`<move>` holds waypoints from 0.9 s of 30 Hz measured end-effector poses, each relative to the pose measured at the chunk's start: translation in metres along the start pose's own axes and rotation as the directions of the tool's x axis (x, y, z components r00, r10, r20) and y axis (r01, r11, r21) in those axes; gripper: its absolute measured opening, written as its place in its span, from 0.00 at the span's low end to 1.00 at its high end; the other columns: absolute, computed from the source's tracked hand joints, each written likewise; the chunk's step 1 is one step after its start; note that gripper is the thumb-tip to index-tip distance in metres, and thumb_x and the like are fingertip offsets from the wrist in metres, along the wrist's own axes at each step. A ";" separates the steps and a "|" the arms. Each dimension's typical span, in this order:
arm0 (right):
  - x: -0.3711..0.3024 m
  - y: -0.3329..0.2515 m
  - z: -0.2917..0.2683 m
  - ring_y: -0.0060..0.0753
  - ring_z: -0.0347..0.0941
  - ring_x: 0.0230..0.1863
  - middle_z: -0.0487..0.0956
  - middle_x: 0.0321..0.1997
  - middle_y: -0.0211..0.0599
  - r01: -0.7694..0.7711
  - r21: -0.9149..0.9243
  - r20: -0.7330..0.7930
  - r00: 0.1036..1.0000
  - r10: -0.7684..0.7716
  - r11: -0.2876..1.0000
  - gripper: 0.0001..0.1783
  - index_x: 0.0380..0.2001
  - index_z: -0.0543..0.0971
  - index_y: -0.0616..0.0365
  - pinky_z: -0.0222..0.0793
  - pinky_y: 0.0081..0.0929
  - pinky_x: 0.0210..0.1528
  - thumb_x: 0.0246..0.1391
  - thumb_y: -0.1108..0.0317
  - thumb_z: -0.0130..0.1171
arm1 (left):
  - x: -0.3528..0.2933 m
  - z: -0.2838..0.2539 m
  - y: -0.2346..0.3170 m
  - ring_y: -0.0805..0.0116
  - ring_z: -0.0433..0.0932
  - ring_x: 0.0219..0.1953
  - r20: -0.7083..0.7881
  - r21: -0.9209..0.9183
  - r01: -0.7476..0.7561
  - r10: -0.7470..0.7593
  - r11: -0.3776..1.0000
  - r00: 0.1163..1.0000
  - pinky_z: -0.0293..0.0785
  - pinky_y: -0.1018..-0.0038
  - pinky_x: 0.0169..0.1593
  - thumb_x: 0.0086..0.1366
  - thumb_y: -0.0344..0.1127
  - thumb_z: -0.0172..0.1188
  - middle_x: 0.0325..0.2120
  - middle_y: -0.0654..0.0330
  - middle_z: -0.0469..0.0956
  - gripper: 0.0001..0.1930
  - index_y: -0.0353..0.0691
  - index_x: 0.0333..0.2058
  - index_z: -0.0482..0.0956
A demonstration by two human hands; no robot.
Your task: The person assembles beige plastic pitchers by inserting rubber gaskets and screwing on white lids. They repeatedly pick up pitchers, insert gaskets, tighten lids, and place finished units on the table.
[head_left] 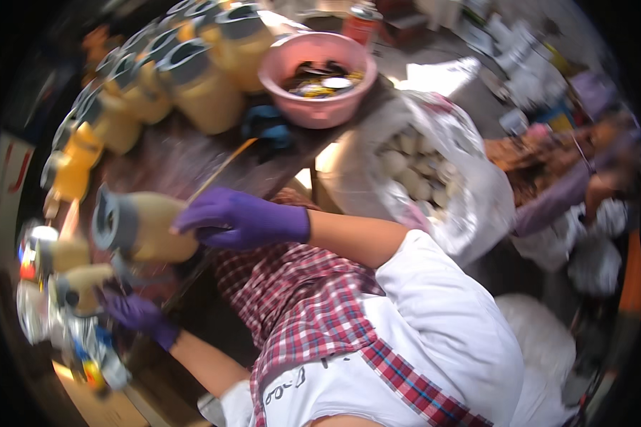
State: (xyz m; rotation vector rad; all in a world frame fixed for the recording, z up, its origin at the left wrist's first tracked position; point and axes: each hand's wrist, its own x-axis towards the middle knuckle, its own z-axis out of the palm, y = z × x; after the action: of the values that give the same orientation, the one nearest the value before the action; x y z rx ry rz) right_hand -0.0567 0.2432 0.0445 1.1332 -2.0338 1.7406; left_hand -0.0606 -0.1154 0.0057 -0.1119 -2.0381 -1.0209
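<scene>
My right hand (246, 217), in a purple glove, is closed around a thin tan stick (224, 167) that slants up and away over the table. Its fingertips are against the side of a pale yellow jug (160, 228) with a grey rim, tipped with its mouth to the left. Lower on the left is my left hand (139, 313), also gloved in purple. Its blurred, dark-looking fingertips reach up beside a second pale jug (82, 288); whether they grip it does not show. The stick's lower end is hidden by the right hand.
Several pale yellow jugs (203, 89) with grey tops crowd the back of the dark table (146, 164). A pink basin (317, 114) of small mixed parts stands by the table's edge, near a dark blue object (267, 124). Right of it, a white sack (470, 213) holds pale rounded pieces.
</scene>
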 end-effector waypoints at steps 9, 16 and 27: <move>-0.329 0.038 -0.190 0.46 0.78 0.52 0.81 0.49 0.45 -0.786 -0.328 -0.871 0.466 0.153 0.525 0.21 0.51 0.80 0.60 0.72 0.34 0.57 0.53 0.76 0.54 | -0.094 0.033 -0.114 0.46 0.65 0.67 0.240 0.359 -0.049 -0.041 0.932 0.970 0.67 0.59 0.67 0.77 0.35 0.48 0.68 0.40 0.61 0.26 0.33 0.69 0.58; -0.322 0.059 -0.193 0.47 0.70 0.61 0.74 0.61 0.42 -0.583 -0.807 -0.513 0.769 0.382 0.089 0.31 0.54 0.79 0.51 0.69 0.44 0.58 0.44 0.54 0.66 | -0.066 0.024 0.015 0.44 0.69 0.62 0.094 0.070 0.078 -0.085 0.994 0.992 0.65 0.53 0.65 0.76 0.43 0.50 0.64 0.46 0.66 0.26 0.41 0.68 0.62; -0.322 -0.019 -0.194 0.47 0.74 0.58 0.77 0.56 0.46 -0.840 -0.391 -0.844 0.490 0.217 0.376 0.27 0.61 0.73 0.56 0.69 0.41 0.61 0.62 0.56 0.54 | -0.100 0.064 0.144 0.66 0.77 0.47 0.642 -0.488 0.672 -0.293 0.557 0.709 0.74 0.67 0.53 0.70 0.36 0.60 0.43 0.56 0.81 0.16 0.32 0.52 0.76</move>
State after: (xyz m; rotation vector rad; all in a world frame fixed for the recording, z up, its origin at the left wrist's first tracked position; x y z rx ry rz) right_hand 0.1152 0.5498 -0.0906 -0.5897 -2.3176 0.8646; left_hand 0.0223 0.0514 0.0036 -0.2019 -2.0307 -2.3525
